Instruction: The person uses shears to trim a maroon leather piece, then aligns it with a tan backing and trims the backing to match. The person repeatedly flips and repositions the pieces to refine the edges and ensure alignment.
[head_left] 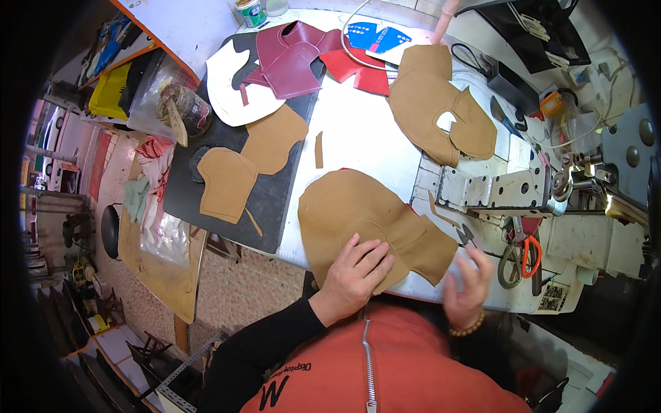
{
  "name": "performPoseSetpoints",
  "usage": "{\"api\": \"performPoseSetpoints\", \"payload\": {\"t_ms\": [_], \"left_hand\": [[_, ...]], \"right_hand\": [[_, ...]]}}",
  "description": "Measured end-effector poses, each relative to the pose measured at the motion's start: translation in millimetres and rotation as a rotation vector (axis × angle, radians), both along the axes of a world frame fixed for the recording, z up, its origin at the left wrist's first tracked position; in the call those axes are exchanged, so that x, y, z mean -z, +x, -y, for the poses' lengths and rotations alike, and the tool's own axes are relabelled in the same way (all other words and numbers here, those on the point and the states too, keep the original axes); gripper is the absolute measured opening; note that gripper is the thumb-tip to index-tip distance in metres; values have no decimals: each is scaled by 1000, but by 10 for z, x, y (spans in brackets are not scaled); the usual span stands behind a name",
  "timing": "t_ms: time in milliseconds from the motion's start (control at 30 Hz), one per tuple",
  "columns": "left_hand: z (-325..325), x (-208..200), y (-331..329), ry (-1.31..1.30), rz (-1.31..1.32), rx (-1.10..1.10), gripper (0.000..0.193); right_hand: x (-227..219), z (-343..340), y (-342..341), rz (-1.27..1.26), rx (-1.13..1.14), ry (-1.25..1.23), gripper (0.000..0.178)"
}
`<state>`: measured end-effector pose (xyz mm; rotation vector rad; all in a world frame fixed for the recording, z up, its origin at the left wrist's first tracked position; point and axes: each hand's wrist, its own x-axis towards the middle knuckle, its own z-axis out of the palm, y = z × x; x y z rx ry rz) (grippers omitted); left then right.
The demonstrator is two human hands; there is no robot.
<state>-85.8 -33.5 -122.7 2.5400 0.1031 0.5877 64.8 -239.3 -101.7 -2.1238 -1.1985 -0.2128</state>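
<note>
The left hand (354,275) lies flat, fingers slightly spread, on the near part of a large tan panel (348,203); it presses from above rather than pinching. The panel rests on the white surface (358,134), spreading ahead of that hand and out to its right, with its narrower end beside the right hand (469,282). The right hand is blurred and raised, fingers loosely bent. A dark pointed tool tip (466,235) shows just beyond its fingertips; I cannot tell whether the hand holds it or touches the panel.

The panel looks like leather or something similar: probably light, soft enough to drape and crease, yet firm enough to keep its outline. The matte face should give fair grip, though the sheet could slide on the smooth surface if pushed at one edge. It seems unlikely to tear, but a hard pinch might leave a mark. A flat palm near the middle suits steadying it; for lifting, the narrow right end and the broad left rim look like good holds, taken together so it does not fold.

Farther off to the left hand's left, a smaller tan piece (227,182) lies on a dark mat (275,196). Just right of the right hand are orange-handled scissors (531,255).
</note>
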Motion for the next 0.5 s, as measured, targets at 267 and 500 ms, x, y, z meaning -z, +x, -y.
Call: {"api": "performPoseSetpoints", "payload": {"t_ms": [267,500], "left_hand": [[-82,-132,45,-566,-36,-162,27],[-85,-255,82,-724,-167,-289,23]], "right_hand": [[-100,-687,-19,-190,-324,-139,46],[-34,-867,47,-86,-271,-235,26]]}}
